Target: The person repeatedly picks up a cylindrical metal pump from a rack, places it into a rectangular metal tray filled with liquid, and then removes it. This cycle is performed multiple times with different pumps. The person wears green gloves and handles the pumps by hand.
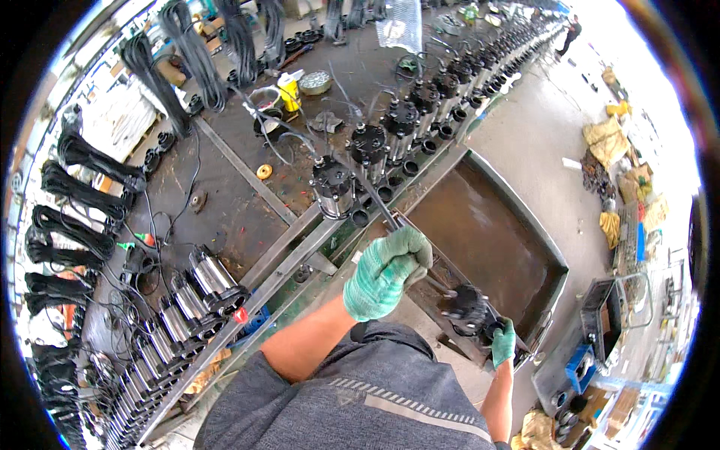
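Note:
My left hand (390,274), in a green and grey work glove, is closed in a fist in front of my chest. It grips a dark cable (384,212) that runs up past the pumps on the bench; another stretch shows below the fist, toward a black-topped submersible pump (465,307). This pump is at the near edge of the metal tray, slightly blurred. My right hand (504,341), in a matching glove, is closed around the black outlet at the pump's right side. Its fingertips are partly hidden.
Upright pumps (369,142) line the bench edge, running far right. A rusty tray (480,225) with raised walls adjoins the bench. Steel-bodied pumps (214,274) lie at left, near black cable bundles (82,184). A yellow bottle (289,91) stands on the bench. A black crate (602,319) is on the right.

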Available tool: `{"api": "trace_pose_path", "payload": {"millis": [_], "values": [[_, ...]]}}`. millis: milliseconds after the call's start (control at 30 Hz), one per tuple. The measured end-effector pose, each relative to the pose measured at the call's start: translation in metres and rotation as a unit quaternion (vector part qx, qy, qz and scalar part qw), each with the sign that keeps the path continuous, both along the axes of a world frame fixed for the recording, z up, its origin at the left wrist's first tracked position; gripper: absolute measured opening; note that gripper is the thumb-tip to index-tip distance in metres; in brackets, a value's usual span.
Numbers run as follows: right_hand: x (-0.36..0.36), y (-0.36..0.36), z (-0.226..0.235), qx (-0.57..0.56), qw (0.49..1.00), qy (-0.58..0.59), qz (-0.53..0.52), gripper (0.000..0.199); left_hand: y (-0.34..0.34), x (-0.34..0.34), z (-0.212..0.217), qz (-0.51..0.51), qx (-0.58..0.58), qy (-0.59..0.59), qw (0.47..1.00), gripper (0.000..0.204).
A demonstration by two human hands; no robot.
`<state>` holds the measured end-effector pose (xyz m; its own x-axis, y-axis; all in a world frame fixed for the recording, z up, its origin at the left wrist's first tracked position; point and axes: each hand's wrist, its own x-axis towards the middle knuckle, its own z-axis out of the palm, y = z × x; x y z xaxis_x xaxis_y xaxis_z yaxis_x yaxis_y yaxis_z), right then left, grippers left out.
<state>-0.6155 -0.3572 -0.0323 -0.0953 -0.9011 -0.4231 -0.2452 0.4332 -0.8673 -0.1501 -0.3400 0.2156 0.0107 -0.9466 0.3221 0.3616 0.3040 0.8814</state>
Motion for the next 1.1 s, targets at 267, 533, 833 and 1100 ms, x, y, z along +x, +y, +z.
{"api": "trace_pose_path", "payload": {"millis": [267, 533, 833, 1100], "values": [[0.223, -0.041, 0.099, -0.067, 0.954, -0.051, 0.288, 0.062, 0.028, 0.149, 0.063, 0.269, -0.136, 0.022, 0.953, 0.012], [0.474, -0.012, 0.071, -0.316, 0.821, -0.099, 0.465, 0.022, 0.078, 0.284, 0.085, 0.604, -0.038, -0.214, 0.767, 0.021], [0.612, 0.064, 0.03, 0.181, 0.83, -0.263, 0.457, 0.013, 0.089, 0.423, -0.05, 0.541, 0.067, -0.416, 0.728, 0.021], [0.563, -0.014, 0.042, 0.138, 0.786, -0.212, 0.564, 0.034, 0.119, 0.425, -0.117, 0.458, 0.215, -0.612, 0.608, 0.026]]}}
